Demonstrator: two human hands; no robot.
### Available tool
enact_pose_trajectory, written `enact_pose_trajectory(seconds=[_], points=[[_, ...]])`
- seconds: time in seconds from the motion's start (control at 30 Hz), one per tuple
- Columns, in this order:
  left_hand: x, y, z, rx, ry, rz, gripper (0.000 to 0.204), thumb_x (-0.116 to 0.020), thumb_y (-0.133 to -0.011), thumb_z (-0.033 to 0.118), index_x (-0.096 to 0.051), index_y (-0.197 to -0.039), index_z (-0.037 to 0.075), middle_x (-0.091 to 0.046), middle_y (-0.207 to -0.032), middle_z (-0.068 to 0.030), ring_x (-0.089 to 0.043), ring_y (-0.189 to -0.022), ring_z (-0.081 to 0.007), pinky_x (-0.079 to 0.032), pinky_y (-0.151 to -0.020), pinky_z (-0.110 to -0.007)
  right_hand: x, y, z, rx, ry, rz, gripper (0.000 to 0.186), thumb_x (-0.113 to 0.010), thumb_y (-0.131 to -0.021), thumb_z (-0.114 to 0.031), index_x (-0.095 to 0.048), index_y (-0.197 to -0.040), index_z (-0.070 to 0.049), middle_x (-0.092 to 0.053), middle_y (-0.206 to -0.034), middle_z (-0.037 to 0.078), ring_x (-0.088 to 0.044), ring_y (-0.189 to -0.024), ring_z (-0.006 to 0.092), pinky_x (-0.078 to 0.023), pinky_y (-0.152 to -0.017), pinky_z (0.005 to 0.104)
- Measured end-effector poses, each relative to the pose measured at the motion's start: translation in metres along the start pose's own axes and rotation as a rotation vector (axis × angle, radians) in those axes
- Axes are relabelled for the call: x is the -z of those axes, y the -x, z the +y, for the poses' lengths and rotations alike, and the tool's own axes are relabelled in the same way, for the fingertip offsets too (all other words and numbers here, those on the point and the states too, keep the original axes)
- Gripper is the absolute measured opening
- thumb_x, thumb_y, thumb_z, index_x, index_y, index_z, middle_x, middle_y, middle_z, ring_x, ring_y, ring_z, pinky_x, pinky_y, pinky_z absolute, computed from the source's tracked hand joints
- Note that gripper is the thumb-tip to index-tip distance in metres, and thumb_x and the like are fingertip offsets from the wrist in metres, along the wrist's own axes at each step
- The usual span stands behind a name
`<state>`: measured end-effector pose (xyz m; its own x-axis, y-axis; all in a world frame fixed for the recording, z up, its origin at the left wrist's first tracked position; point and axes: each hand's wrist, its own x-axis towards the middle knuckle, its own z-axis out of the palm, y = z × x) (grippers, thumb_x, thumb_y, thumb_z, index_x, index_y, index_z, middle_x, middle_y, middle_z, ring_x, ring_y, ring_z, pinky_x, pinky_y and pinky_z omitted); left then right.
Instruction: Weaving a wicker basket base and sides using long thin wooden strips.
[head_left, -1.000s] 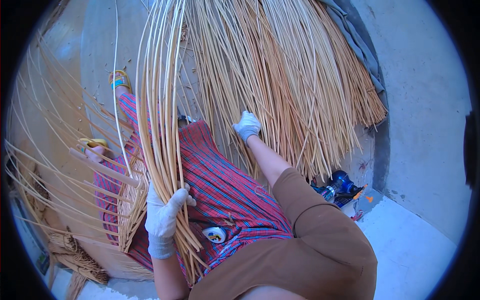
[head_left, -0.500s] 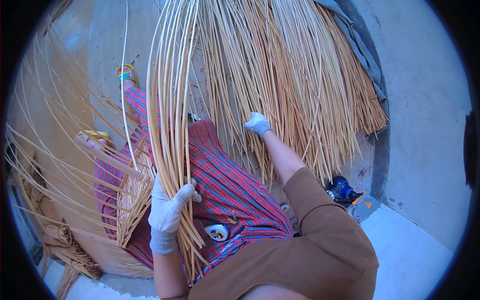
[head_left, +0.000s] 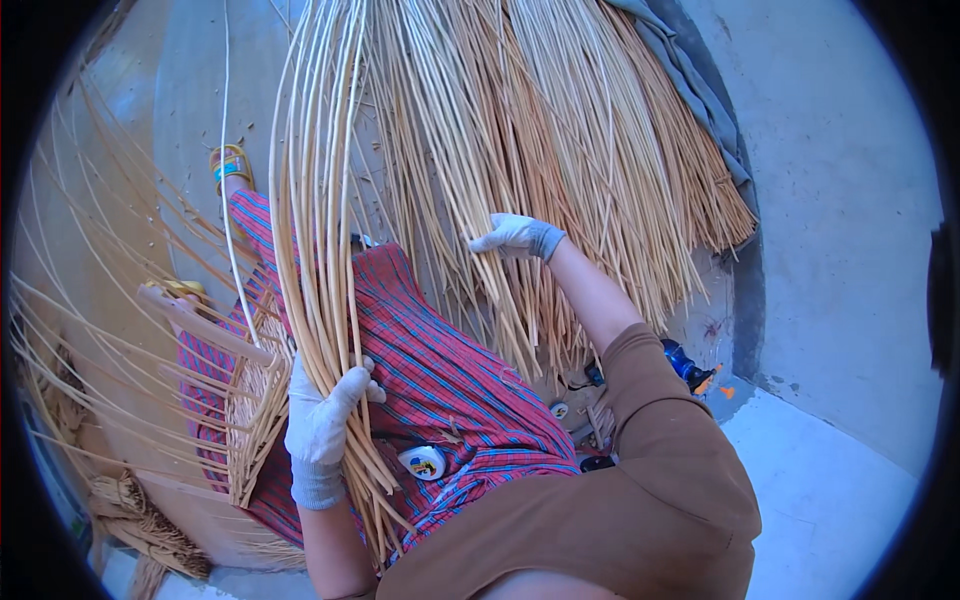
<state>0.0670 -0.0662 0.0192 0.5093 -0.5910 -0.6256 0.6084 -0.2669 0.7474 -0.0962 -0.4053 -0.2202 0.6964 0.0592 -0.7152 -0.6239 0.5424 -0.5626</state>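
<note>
A bundle of pale rods (head_left: 312, 240) is grasped in the left hand (head_left: 322, 430), which is covered by a white glove with a grey cuff. The bundle is gripped near its lower ends, with the thumb and fingers wrapped around it; the short ends are left jutting below the fist over the lap, while the long lengths are carried up past the top edge of the view. The right hand (head_left: 518, 237), also gloved, is laid against a wide spread of rods (head_left: 590, 170) on the floor, near its left part, with the thumb pointed leftward; whether any rods are clasped by it cannot be told. The legs are covered by red-and-blue checked cloth (head_left: 430, 325), on which a small white rounded case (head_left: 423, 462) is set, just right of the bundle's lower ends. To the left of the bundle, a woven piece (head_left: 258, 390) is seen tilted over the checked cloth, with thin stakes (head_left: 120, 350) fanned out from it leftward. The spread is bordered at its upper right by a grey cloth (head_left: 690, 75). A blue object (head_left: 682, 362) is partly hidden by the brown sleeve (head_left: 655, 400).
</note>
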Motion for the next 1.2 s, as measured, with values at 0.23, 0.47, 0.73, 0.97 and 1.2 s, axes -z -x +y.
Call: enact_pose_trajectory(seconds=[0.23,0.47,0.73,0.97,1.2], points=[[0.005,0.002,-0.004,-0.035,-0.018,-0.011,0.041,-0.069,-0.09,0.01,-0.048,-0.124,0.001,-0.065,-0.097,-0.0099,-0.067,-0.07,-0.0168,-0.058,-0.065,-0.03,-0.022,0.016,-0.005,0.114,-0.19,-0.006,0.042,-0.072,-0.085,-0.01,-0.061,-0.125,-0.004,-0.068,-0.101,0.005,-0.068,-0.09,0.0161,-0.056,-0.083,0.033],[0.007,-0.003,-0.01,-0.052,-0.006,-0.06,0.037,-0.067,-0.091,0.01,-0.048,-0.121,0.001,-0.064,-0.095,-0.0109,-0.067,-0.07,-0.0172,-0.059,-0.065,-0.031,-0.031,0.033,-0.008,0.224,-0.692,-0.246,0.037,-0.065,-0.086,0.001,-0.055,-0.122,0.002,-0.065,-0.109,0.018,-0.066,-0.101,0.03,-0.057,-0.087,0.0422],[-0.004,-0.001,0.003,-0.06,-0.026,-0.085,0.031,-0.067,-0.091,0.01,-0.05,-0.115,0.003,-0.062,-0.074,-0.0061,-0.065,-0.062,-0.017,-0.058,-0.056,-0.031,-0.038,0.044,0.001,0.203,-0.546,-0.17,0.041,-0.065,-0.089,-0.004,-0.05,-0.126,0.006,-0.064,-0.109,0.017,-0.068,-0.088,0.0239,-0.06,-0.072,0.0364],[0.009,-0.003,-0.002,-0.028,-0.111,-0.131,0.035,-0.071,-0.088,0.007,-0.049,-0.115,0.009,-0.057,-0.077,-0.0028,-0.061,-0.057,-0.0138,-0.054,-0.046,-0.029,0.001,0.037,-0.042,0.209,1.116,1.108,0.053,-0.062,-0.091,-0.018,-0.039,-0.137,-0.003,-0.068,-0.086,0.017,-0.069,-0.068,0.0229,-0.056,-0.055,0.0349],[-0.009,-0.012,0.061,-0.205,-0.264,-0.154,0.035,-0.067,-0.089,0.008,-0.045,-0.116,0.005,-0.056,-0.072,-0.0052,-0.059,-0.051,-0.0169,-0.052,-0.043,-0.031,-0.1,0.048,-0.122,0.394,-0.246,0.074,0.014,-0.059,-0.097,-0.018,-0.054,-0.089,-0.007,-0.054,-0.066,0.001,-0.052,-0.05,0.0117,-0.046,-0.042,0.0297]])
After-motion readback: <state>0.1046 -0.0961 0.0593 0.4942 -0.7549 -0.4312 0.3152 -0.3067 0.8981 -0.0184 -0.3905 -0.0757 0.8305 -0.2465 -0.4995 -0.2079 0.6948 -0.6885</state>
